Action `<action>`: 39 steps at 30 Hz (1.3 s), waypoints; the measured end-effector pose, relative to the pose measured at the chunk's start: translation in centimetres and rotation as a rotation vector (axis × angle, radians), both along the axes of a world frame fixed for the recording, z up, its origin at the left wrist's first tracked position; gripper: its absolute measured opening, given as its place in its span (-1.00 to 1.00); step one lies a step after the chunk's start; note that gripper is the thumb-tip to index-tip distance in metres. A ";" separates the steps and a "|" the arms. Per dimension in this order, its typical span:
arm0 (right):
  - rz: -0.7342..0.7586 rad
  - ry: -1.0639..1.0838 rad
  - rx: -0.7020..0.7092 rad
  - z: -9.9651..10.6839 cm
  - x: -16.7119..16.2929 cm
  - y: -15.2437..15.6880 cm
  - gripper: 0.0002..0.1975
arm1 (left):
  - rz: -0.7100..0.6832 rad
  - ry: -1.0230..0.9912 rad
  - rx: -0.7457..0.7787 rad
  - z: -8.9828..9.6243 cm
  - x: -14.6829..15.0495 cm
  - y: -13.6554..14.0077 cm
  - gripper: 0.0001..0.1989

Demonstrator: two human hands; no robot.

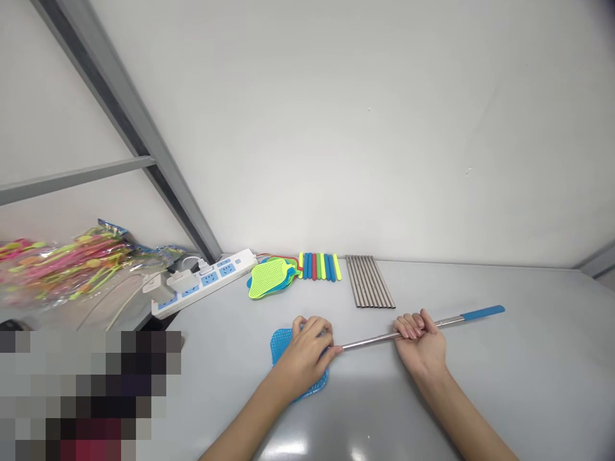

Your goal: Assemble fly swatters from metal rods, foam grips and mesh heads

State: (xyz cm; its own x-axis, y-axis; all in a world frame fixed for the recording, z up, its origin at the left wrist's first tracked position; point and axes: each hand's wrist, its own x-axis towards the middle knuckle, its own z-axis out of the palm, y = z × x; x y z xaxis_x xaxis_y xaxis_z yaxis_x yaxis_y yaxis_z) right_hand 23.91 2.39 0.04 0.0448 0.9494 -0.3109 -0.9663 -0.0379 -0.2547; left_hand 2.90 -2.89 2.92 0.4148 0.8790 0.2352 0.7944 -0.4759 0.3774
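A fly swatter with a blue mesh head (281,342), a thin metal telescopic rod (368,342) and a blue handle (483,313) lies across in front of me. My left hand (310,349) is closed over the neck where the head meets the rod, hiding part of the head. Farther right, my right hand (420,339) is wrapped round the rod, palm turned up, just short of the blue handle. Behind them lie a stack of green and blue swatter heads (268,278), a row of coloured handles (320,266) and several metal rods (369,282).
At the left, a white power strip (204,285) with plugs and cables lies along the edge of the grey table (528,384). Beyond it are plastic bags of colourful items (72,262). A grey metal frame (158,141) and a pale wall (360,128) stand behind.
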 end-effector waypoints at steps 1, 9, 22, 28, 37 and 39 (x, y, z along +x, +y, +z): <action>0.000 -0.001 -0.004 0.0 0.0 0.0 -0.71 | -0.008 -0.002 -0.001 0.0 0.0 0.0 -0.79; -0.026 -0.034 -0.005 0.5 0.6 0.4 -0.74 | -0.007 -0.017 0.001 0.2 0.4 -0.2 -0.85; 0.004 -0.081 0.014 0.5 1.0 0.7 -0.75 | -0.069 -0.050 -0.010 0.4 1.0 -0.4 -0.88; 0.060 0.021 0.034 0.6 0.6 0.5 -0.78 | -0.100 -0.009 -0.040 0.4 0.9 -0.5 -0.86; 0.313 -0.066 0.088 0.9 0.1 0.2 -0.71 | -0.092 0.085 -0.067 0.1 0.7 -0.8 -0.78; 0.333 -0.074 0.099 0.7 -0.1 0.2 -0.71 | -0.086 0.090 -0.061 0.0 0.6 -0.7 -0.75</action>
State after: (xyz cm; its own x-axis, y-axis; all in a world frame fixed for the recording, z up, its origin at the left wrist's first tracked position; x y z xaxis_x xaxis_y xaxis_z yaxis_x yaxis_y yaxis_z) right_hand 23.82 2.58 0.77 -0.2529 0.9411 -0.2243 -0.8840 -0.3190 -0.3418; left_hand 3.50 -3.55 2.91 0.5062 0.8508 0.1412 0.7835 -0.5221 0.3369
